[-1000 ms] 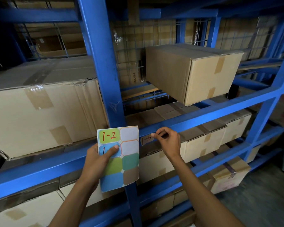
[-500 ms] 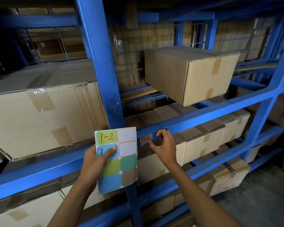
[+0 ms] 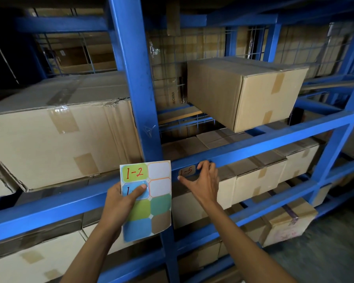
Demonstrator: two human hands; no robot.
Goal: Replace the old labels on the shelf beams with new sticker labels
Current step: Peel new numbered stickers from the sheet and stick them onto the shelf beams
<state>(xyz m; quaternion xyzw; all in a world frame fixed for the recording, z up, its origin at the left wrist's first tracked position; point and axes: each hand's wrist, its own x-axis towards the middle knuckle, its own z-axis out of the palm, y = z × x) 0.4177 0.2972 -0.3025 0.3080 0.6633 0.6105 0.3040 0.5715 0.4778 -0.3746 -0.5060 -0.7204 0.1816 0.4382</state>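
A green sticker (image 3: 134, 172) on the sticker sheet (image 3: 146, 199) reads "1-2" in red, a brown label (image 3: 186, 171) on the blue shelf beam (image 3: 274, 142) reads "1-5", and a carton (image 3: 172, 97) behind the wire mesh shows "CHINA".

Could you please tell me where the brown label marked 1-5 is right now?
In the head view, the 1-5 label is stuck on the front of the blue shelf beam, just right of the sticker sheet, framed by the right hand.
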